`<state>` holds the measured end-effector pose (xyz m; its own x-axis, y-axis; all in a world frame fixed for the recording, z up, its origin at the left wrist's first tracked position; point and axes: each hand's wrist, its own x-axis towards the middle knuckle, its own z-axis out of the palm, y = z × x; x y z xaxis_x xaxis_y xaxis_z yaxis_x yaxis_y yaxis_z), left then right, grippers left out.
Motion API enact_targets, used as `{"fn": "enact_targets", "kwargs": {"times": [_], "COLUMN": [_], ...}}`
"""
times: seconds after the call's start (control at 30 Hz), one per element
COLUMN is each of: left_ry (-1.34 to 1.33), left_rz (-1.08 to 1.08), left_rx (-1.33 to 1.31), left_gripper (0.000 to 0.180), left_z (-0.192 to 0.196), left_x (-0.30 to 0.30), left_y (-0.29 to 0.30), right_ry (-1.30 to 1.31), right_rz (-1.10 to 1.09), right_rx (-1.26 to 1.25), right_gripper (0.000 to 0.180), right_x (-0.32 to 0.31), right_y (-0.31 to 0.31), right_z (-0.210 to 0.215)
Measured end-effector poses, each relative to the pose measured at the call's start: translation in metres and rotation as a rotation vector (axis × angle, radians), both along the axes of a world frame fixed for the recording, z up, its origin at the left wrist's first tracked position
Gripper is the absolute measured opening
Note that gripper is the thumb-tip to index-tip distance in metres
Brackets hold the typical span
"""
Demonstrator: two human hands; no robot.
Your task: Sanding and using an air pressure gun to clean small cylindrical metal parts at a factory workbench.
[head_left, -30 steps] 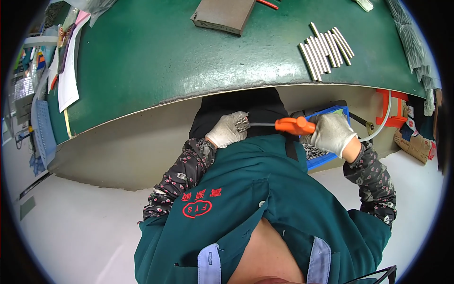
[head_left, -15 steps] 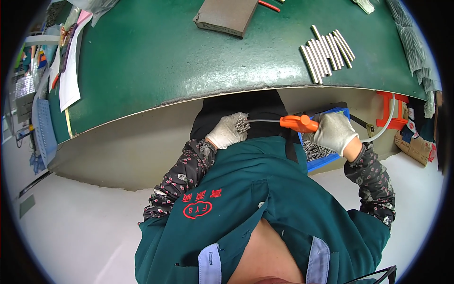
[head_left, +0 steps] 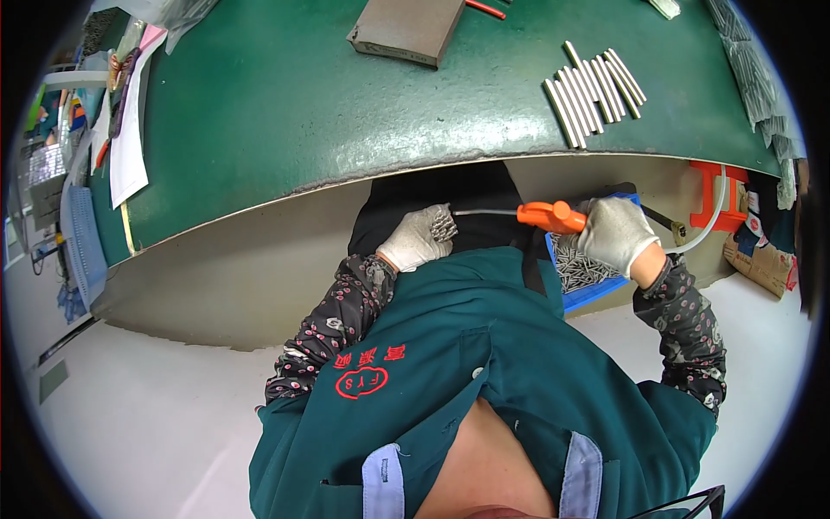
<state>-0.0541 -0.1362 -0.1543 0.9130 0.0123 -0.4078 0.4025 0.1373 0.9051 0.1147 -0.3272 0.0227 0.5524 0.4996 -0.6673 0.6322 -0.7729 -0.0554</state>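
Observation:
My left hand [head_left: 418,239], in a whitish work glove, is closed round a bundle of small metal pins [head_left: 443,224] above my lap. Their ends face right. In my gloved right hand [head_left: 616,235] is an orange air blow gun [head_left: 551,217] with a long thin metal nozzle. The nozzle tip points left, close to the pin ends; whether it touches them I cannot tell. A pale hose [head_left: 711,227] runs off to the right from behind the right hand. Below that hand a blue bin [head_left: 596,294] holds many more metal pins [head_left: 581,266], partly hidden by the glove.
Ahead curves the edge of a green table [head_left: 285,104]. On it lie several longer metal rods [head_left: 596,93], a brown-grey block [head_left: 405,31], a red stick [head_left: 486,9] and white paper [head_left: 131,164]. An orange stool [head_left: 719,197] and a brown bag [head_left: 761,268] stand at right.
The right hand and blow gun have shifted slightly to the right, so the nozzle sits a little higher and farther from the pins. The left hand keeps its place.

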Motion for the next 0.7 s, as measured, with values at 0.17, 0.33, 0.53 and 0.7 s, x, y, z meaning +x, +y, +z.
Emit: {"fn": "enact_targets", "kwargs": {"times": [0.17,0.33,0.53,0.7], "left_ry": [0.042,0.017,-0.159,-0.024], "left_rz": [-0.119,-0.077,-0.153,-0.038], "left_rx": [0.129,0.114,0.238,0.131], "left_gripper": [0.037,0.03,0.021,0.047], "left_z": [-0.005,0.007,0.014,-0.029], "left_x": [0.001,0.006,0.018,-0.004], "left_y": [0.006,0.005,0.003,0.009], "right_ry": [0.088,0.054,0.988,0.456], "right_rz": [-0.001,-0.038,-0.536,-0.546], "right_rx": [-0.114,0.086,0.569,0.97], "right_gripper": [0.041,0.04,0.03,0.027], "right_x": [0.003,0.004,0.035,0.05], "right_y": [-0.005,-0.005,-0.062,-0.046], "right_z": [-0.004,-0.006,-0.07,0.088]}}
